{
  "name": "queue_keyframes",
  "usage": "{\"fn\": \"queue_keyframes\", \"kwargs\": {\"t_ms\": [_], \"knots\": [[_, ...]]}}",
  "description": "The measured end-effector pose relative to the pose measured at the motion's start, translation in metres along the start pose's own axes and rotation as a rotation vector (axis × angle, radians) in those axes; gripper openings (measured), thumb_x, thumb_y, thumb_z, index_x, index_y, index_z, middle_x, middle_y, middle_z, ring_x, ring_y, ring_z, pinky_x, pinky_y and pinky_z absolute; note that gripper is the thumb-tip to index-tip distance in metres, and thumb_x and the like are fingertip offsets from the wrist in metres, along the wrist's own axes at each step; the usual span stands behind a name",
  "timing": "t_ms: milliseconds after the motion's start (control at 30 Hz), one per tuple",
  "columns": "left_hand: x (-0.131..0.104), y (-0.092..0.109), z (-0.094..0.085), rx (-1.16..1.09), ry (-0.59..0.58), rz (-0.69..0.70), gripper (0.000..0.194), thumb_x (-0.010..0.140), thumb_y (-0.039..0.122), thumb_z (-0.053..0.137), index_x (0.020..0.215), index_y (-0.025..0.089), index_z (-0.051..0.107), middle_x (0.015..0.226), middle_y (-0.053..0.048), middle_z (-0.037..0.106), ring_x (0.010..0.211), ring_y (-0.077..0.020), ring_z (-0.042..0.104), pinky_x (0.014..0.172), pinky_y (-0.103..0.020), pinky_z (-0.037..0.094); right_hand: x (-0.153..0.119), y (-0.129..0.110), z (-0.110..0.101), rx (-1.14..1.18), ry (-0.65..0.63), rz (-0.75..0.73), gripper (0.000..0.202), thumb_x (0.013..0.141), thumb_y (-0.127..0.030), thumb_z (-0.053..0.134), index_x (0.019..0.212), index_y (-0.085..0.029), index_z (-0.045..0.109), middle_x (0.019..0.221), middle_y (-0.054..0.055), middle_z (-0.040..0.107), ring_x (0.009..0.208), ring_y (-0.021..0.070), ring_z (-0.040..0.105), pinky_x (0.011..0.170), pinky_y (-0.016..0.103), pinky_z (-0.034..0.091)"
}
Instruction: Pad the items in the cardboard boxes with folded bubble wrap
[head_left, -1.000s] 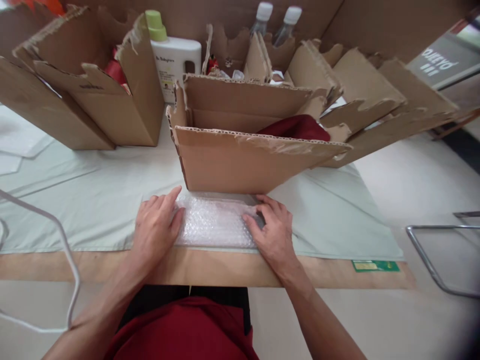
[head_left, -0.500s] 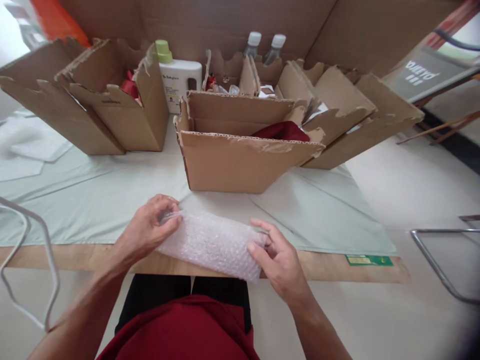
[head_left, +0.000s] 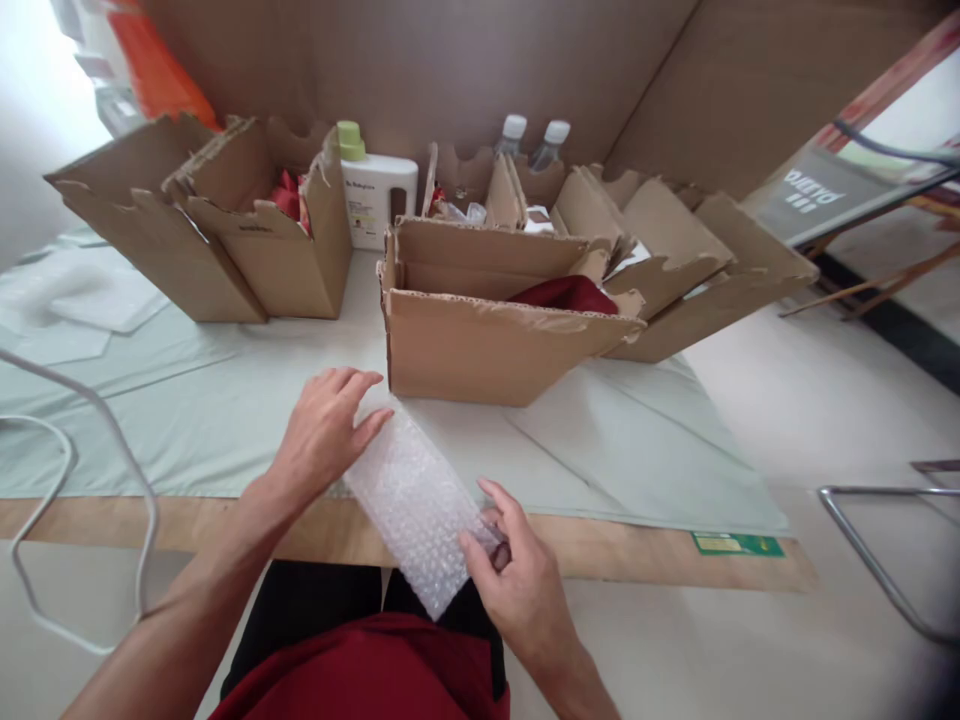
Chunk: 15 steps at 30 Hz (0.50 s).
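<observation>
A bubble wrap pouch (head_left: 412, 500) lies slanted over the table's front edge, its near corner above my lap. My left hand (head_left: 328, 425) is at the pouch's far left end, fingers stretched and thumb apart, touching the wrap. At the near right side, my right hand (head_left: 517, 570) pinches the pouch's edge between thumb and bent fingers. Whether anything is inside the pouch cannot be made out. Just beyond the pouch stands a cut cardboard box (head_left: 465, 350) with dark red cloth (head_left: 566, 294) in it.
More cut cardboard boxes (head_left: 292, 260) stand behind, left and right. Between them are a white bottle with a green cap (head_left: 375, 205) and two white-capped bottles (head_left: 514, 130). White foam sheets (head_left: 112, 290) lie at left, near a white cable (head_left: 112, 410). A metal frame (head_left: 862, 540) stands at right.
The pouch has turned from nearly level to a steeper slant, its right end coming toward my body. My left hand has loosened and moved up; my right hand has moved nearer and left.
</observation>
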<state>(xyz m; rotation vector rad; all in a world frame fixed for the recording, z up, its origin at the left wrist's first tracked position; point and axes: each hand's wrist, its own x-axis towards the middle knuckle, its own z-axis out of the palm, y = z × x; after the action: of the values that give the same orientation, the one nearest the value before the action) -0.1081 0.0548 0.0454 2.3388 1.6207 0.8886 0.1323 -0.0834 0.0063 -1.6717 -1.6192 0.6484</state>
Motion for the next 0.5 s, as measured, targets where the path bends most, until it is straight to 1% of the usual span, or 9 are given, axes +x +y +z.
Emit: {"fn": "queue_keyframes", "kwargs": {"t_ms": [67, 100, 133, 167, 200, 233, 300, 367, 500], "knots": [[-0.018, 0.004, 0.005, 0.033, 0.148, 0.073, 0.024, 0.096, 0.025, 0.061, 0.118, 0.017, 0.066, 0.112, -0.014, 0.069, 0.106, -0.0308, 0.066, 0.093, -0.047, 0.053, -0.002, 0.004, 0.01, -0.088, 0.061, -0.083, 0.049, 0.093, -0.022, 0.057, 0.142, -0.014, 0.058, 0.094, 0.008, 0.078, 0.081, 0.0209, 0.075, 0.072, 0.031, 0.061], [-0.033, 0.009, 0.005, 0.011, 0.192, 0.097, 0.024, 0.097, 0.022, 0.06, 0.12, 0.017, 0.065, 0.113, -0.014, 0.068, 0.107, -0.0298, 0.065, 0.094, -0.047, 0.054, -0.002, 0.005, 0.012, -0.117, 0.072, -0.113, 0.049, 0.095, -0.022, 0.056, 0.143, -0.014, 0.058, 0.095, 0.009, 0.078, 0.081, 0.0213, 0.075, 0.073, 0.032, 0.062], [-0.051, 0.015, 0.005, -0.028, 0.207, 0.131, 0.024, 0.096, 0.019, 0.06, 0.12, 0.018, 0.064, 0.112, -0.013, 0.067, 0.106, -0.0281, 0.065, 0.093, -0.045, 0.054, -0.002, 0.005, 0.014, -0.133, 0.072, -0.133, 0.048, 0.096, -0.022, 0.055, 0.144, -0.015, 0.058, 0.096, 0.009, 0.079, 0.081, 0.0216, 0.076, 0.074, 0.032, 0.062], [-0.07, 0.021, 0.004, -0.092, 0.163, 0.176, 0.027, 0.094, 0.015, 0.062, 0.121, 0.019, 0.063, 0.113, -0.013, 0.066, 0.107, -0.0272, 0.064, 0.092, -0.044, 0.055, -0.002, 0.004, 0.013, -0.138, 0.056, -0.141, 0.048, 0.097, -0.023, 0.054, 0.144, -0.016, 0.058, 0.097, 0.01, 0.079, 0.081, 0.0218, 0.076, 0.075, 0.033, 0.062], [-0.089, 0.028, 0.004, -0.129, 0.069, 0.21, 0.031, 0.092, 0.015, 0.063, 0.123, 0.02, 0.062, 0.118, -0.013, 0.065, 0.114, -0.0284, 0.062, 0.097, -0.046, 0.054, -0.001, 0.003, 0.012, -0.129, 0.03, -0.132, 0.048, 0.097, -0.024, 0.054, 0.145, -0.017, 0.058, 0.098, 0.009, 0.079, 0.082, 0.0222, 0.076, 0.077, 0.034, 0.063], [-0.107, 0.034, 0.005, -0.138, -0.004, 0.267, 0.035, 0.09, 0.016, 0.065, 0.125, 0.021, 0.062, 0.123, -0.014, 0.065, 0.12, -0.0305, 0.06, 0.102, -0.049, 0.052, -0.001, 0.001, 0.009, -0.106, -0.001, -0.106, 0.048, 0.098, -0.025, 0.054, 0.145, -0.018, 0.058, 0.099, 0.009, 0.079, 0.084, 0.0228, 0.076, 0.078, 0.035, 0.063], [-0.134, 0.043, 0.011, -0.13, -0.096, 0.318, 0.042, 0.088, 0.019, 0.066, 0.13, 0.02, 0.061, 0.129, -0.016, 0.065, 0.126, -0.0329, 0.058, 0.108, -0.053, 0.049, -0.002, -0.004, 0.004, -0.015, -0.071, -0.003, 0.05, 0.098, -0.028, 0.055, 0.147, -0.02, 0.055, 0.101, 0.009, 0.079, 0.089, 0.0235, 0.076, 0.081, 0.035, 0.062], [-0.148, 0.047, 0.021, -0.113, -0.115, 0.32, 0.047, 0.088, 0.018, 0.066, 0.134, 0.02, 0.059, 0.131, -0.017, 0.066, 0.127, -0.033, 0.059, 0.112, -0.055, 0.047, -0.005, -0.01, 0.001, 0.137, -0.141, 0.137, 0.052, 0.098, -0.032, 0.056, 0.149, -0.021, 0.052, 0.101, 0.008, 0.079, 0.088, 0.0227, 0.075, 0.08, 0.034, 0.062], [-0.151, 0.045, 0.038, -0.126, -0.079, 0.296, 0.052, 0.088, 0.02, 0.068, 0.139, 0.019, 0.057, 0.13, -0.016, 0.07, 0.129, -0.0335, 0.06, 0.119, -0.058, 0.039, -0.016, -0.021, 0.005, 0.519, -0.264, 0.384, 0.055, 0.1, -0.041, 0.057, 0.151, -0.022, 0.047, 0.109, 0.009, 0.078, 0.082, 0.0202, 0.074, 0.074, 0.031, 0.062]]}}
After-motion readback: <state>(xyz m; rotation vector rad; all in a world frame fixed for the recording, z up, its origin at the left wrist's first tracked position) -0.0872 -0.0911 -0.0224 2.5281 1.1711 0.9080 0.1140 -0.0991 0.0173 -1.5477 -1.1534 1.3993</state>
